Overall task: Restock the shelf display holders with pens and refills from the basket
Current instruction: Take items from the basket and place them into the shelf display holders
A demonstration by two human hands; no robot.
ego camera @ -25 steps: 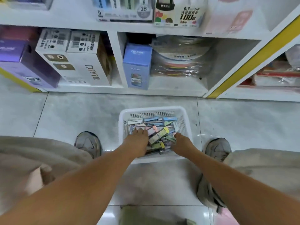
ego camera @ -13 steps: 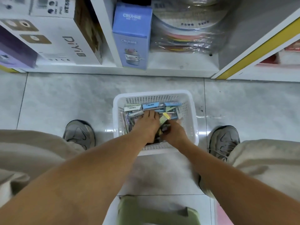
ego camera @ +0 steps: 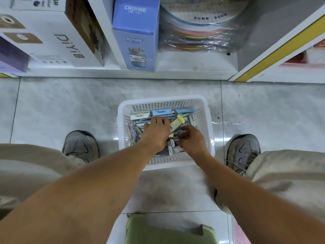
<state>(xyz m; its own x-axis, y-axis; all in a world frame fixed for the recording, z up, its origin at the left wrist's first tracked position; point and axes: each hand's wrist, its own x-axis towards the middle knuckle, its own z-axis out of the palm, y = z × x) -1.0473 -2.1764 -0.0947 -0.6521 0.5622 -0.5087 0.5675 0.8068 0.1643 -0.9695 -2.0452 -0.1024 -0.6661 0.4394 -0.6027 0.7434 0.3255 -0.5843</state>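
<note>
A white plastic basket (ego camera: 208, 120) stands on the floor between my feet, filled with several small pen and refill boxes (ego camera: 161, 112) in pastel colours. Both my hands are down inside it. My left hand (ego camera: 155, 133) lies on the pile with its fingers curled, and a tilted yellow-green box (ego camera: 177, 124) sits against its thumb side, apparently held. My right hand (ego camera: 192, 140) is just right of that box, its fingers curled toward the items below. What lies under its fingers is hidden.
The bottom shelf (ego camera: 123, 73) runs ahead of the basket, holding a white DiYi carton (ego camera: 58, 39), a blue CRUHRE box (ego camera: 136, 36) and wrapped coloured rolls (ego camera: 198, 32). A yellow-edged shelf unit (ego camera: 274, 53) is at right. My shoes (ego camera: 80, 147) flank the basket. A green object (ego camera: 167, 231) is near me.
My view has tilted down toward the basket. Both hands have come together in the middle of the basket, around the yellow-green box, which now stands tilted.
</note>
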